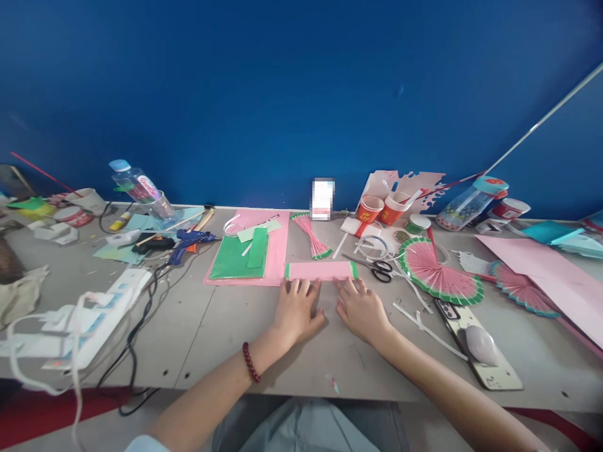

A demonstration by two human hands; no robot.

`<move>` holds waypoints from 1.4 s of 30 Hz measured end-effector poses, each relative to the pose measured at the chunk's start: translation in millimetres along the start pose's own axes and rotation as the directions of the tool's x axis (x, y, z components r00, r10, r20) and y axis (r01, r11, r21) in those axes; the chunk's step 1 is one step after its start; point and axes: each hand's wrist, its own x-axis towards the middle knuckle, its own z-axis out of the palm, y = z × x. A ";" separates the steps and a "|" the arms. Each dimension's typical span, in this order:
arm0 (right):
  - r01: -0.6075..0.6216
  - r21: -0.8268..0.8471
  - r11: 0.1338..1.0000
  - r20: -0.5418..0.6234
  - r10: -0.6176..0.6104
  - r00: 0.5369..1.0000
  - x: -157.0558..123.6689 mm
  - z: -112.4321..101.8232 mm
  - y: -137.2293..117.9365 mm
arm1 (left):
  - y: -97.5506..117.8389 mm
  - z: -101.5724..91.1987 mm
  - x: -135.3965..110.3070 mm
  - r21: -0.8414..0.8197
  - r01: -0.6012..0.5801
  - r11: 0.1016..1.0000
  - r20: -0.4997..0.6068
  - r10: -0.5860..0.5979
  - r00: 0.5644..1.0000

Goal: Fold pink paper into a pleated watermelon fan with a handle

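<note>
A pink paper strip with green ends lies flat on the grey table, its long side toward me. My left hand rests with spread fingers, the tips at the strip's near edge on the left. At the same edge on the right lie the fingertips of my right hand, also stretched out. Neither hand grips anything. Just beyond the strip is a pleated pink-and-green paper piece, pinched in at its middle. Black-handled scissors lie close by the strip's right end.
Left of the strip, green paper lies on pink sheets. Farther left are a blue glue gun and a power strip. On the right are a watermelon-patterned paper fan, a phone, paper cups and a jar.
</note>
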 end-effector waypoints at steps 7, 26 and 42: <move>0.119 -0.019 0.993 -0.024 -0.119 0.993 4.3 1.0 14.0 | -7.8 -1.2 1.2 -0.036 0.017 0.999 -0.023 -0.017 1.000; 0.226 0.124 0.966 -0.404 -0.159 0.901 25.0 20.9 48.3 | -50.1 7.7 21.5 0.102 -0.211 0.972 -0.102 0.221 0.970; 0.160 0.821 0.548 -0.347 0.257 0.902 20.5 12.1 30.6 | -29.6 -8.7 12.4 -0.051 -0.291 0.955 -0.652 0.189 0.734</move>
